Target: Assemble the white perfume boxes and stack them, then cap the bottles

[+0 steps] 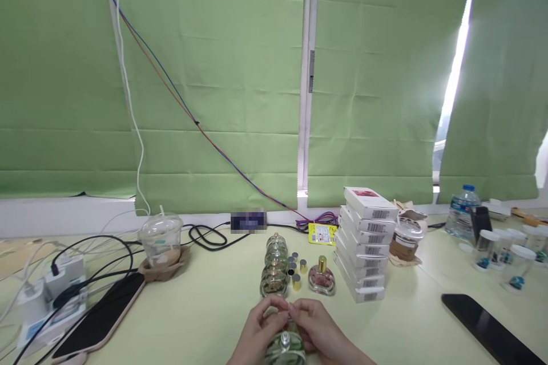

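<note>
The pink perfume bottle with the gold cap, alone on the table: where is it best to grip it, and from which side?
Probably grip the pink perfume bottle by its round glass body, below the gold cap, coming from the front. It stands upright, and the small caps sit to its left and the stack of white boxes to its right.

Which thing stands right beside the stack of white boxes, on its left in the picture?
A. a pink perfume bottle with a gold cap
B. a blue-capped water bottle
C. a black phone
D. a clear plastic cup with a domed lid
A: the pink perfume bottle with its gold cap stands on the table just left of the stack of white boxes, ahead of both hands.
</note>
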The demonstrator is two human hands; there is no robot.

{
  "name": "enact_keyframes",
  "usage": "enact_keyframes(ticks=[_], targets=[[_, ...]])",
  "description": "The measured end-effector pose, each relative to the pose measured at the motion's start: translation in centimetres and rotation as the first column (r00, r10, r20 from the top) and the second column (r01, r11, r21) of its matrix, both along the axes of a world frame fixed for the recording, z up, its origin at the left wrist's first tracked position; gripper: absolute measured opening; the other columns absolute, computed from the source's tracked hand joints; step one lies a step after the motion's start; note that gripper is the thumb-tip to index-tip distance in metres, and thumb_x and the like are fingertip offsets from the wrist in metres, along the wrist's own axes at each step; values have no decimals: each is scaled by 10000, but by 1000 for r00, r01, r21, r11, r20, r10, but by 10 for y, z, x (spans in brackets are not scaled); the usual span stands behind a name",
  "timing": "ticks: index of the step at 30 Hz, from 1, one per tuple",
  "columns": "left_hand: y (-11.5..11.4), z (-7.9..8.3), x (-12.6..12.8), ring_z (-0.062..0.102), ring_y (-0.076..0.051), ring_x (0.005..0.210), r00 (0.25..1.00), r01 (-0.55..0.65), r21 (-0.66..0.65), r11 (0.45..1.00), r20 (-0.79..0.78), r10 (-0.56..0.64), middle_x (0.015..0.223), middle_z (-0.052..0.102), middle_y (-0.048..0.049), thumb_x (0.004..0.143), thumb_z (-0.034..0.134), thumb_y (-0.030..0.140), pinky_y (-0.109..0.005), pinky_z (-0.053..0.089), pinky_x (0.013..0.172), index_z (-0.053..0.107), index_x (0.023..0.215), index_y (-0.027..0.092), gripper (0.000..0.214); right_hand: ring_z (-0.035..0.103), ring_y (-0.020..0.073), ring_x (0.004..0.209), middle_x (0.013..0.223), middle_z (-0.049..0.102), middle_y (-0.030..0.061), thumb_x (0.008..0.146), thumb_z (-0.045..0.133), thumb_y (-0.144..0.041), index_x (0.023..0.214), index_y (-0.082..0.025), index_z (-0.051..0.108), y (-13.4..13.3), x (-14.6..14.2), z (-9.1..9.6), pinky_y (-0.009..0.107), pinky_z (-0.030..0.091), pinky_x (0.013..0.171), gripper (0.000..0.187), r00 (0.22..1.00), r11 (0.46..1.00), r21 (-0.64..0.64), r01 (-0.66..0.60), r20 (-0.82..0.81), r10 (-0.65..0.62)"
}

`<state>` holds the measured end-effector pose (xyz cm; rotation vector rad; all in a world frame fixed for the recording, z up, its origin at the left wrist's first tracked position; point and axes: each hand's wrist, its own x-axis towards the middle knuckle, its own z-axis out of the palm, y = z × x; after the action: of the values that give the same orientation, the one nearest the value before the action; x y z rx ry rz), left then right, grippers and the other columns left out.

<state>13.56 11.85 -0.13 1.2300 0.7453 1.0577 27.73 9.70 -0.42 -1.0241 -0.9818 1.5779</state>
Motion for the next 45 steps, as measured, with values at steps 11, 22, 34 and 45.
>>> enact_keyframes(ticks=[11, 22, 34, 45], targets=[[13, 10, -26, 402, -99, 467, 954, -288, 63, 956, -61, 292, 562, 538, 44, 723, 601, 416, -208, 293, 462, 621, 664, 192, 232, 283, 26, 351, 452, 500, -112, 515, 739, -468, 751, -225, 435, 7, 8, 0, 167, 79, 369, 456, 975, 978, -41, 203, -89, -206], [16, 9, -31, 468, -94, 469, 992, -110, 50, 993, -56, 113, 594, 512, 55, 683, 674, 375, -199, 331, 434, 650, 755, 175, 214, 624, 137, 499, 538, 653, 13, 483, 852, -579, 691, -131, 629, 5, 19, -11, 263, 492, 533, 542, 976, 969, 121, 216, 12, -219], [-9, 33, -40, 373, -84, 642, 870, 354, 315, 881, -455, -188, 790, 495, 68, 500, 822, 167, -198, 302, 562, 558, 898, 195, 478, 636, 167, 733, 758, 726, 48, 541, 895, -370, 699, -179, 733, -10, 23, 22, 267, 478, 671, 296, 992, 929, 351, 115, 1, -124], [-26, 23, -42, 587, -151, 719, 801, 312, 750, 582, -537, 262, 890, 647, 0, 645, 651, 105, -242, 489, 643, 500, 1065, 266, 474, 615, 135, 716, 762, 685, 11, 586, 886, -282, 804, -186, 655, -26, 6, 24, 247, 441, 671, 332, 1000, 884, 467, -8, -19, 19]])
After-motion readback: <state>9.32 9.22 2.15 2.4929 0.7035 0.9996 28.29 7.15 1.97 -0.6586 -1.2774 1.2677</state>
